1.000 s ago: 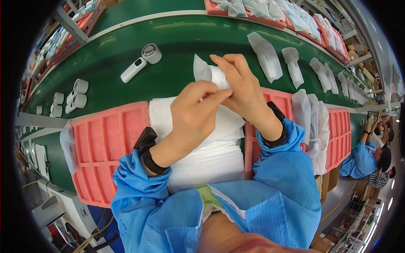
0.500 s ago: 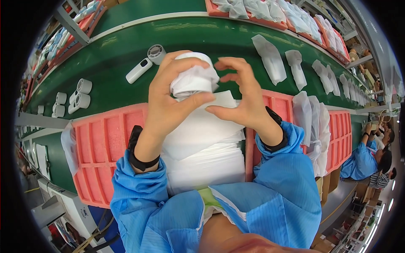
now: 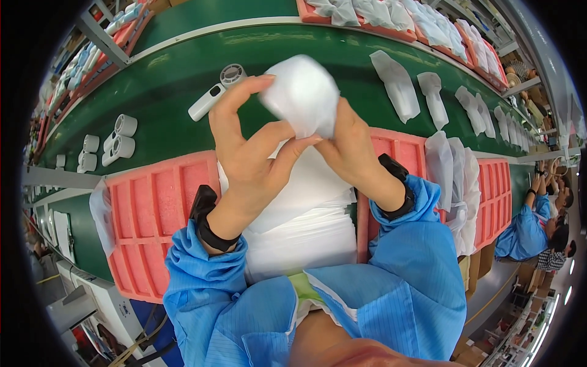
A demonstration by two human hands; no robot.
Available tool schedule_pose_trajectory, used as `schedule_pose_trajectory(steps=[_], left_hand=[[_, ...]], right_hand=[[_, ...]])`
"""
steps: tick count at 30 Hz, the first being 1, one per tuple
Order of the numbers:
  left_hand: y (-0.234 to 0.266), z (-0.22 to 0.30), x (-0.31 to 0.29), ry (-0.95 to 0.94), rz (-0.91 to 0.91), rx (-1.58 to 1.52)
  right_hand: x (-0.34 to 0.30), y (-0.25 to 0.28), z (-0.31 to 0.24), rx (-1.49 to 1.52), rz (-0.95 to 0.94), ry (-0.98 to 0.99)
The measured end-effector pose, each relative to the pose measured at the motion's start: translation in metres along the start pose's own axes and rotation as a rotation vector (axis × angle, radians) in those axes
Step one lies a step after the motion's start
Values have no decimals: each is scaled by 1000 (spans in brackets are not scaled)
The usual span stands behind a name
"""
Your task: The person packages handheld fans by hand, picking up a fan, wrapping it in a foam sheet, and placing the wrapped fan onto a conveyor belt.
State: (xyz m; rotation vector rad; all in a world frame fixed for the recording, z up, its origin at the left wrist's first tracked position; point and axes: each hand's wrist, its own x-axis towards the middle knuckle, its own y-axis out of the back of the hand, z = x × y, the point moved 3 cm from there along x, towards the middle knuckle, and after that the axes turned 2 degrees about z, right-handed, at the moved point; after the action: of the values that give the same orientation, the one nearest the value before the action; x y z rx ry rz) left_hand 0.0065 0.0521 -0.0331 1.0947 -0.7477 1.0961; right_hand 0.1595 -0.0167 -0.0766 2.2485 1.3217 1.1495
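Both my hands hold a white bagged handheld fan (image 3: 301, 92) up over the middle of the work area. Thin, cloudy wrapping covers its rounded end and hides its details. My left hand (image 3: 254, 134) grips it from the left, one finger at its upper edge and the thumb at its lower edge. Wrapped about the right side is my right hand (image 3: 354, 147), its thumb near the left thumb. Beneath them lies a thick stack of white bags (image 3: 299, 238). Just beyond my left hand, an unwrapped white fan (image 3: 208, 101) rests on the green belt (image 3: 171, 85).
A red compartment tray (image 3: 143, 214) stands left of the stack. Another red tray (image 3: 403, 153) on the right carries several bagged items (image 3: 449, 177). More wrapped fans (image 3: 396, 85) lie along the belt at right, bare fans (image 3: 119, 140) at left. Another person (image 3: 526, 226) sits far right.
The wrapped fan has moved up and slightly right, and its bagged end now faces me. My right hand has closed onto it from being apart. My left fingers have shifted to its left edge.
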Motion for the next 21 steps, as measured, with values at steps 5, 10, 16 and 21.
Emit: schedule_pose_trajectory(steps=[5,10,16,21], left_hand=[[8,-41,-2,473,139,-268],[-7,-42,-8,454,17,-152],[-71,2,-57,382,-506,-156],[-84,-3,-85,265,-669,118]], right_hand=[[3,23,4,480,-386,-114],[18,45,54,480,-379,-304],[30,38,212,-713,-207,-603],[69,2,113,-664,-77,-41]])
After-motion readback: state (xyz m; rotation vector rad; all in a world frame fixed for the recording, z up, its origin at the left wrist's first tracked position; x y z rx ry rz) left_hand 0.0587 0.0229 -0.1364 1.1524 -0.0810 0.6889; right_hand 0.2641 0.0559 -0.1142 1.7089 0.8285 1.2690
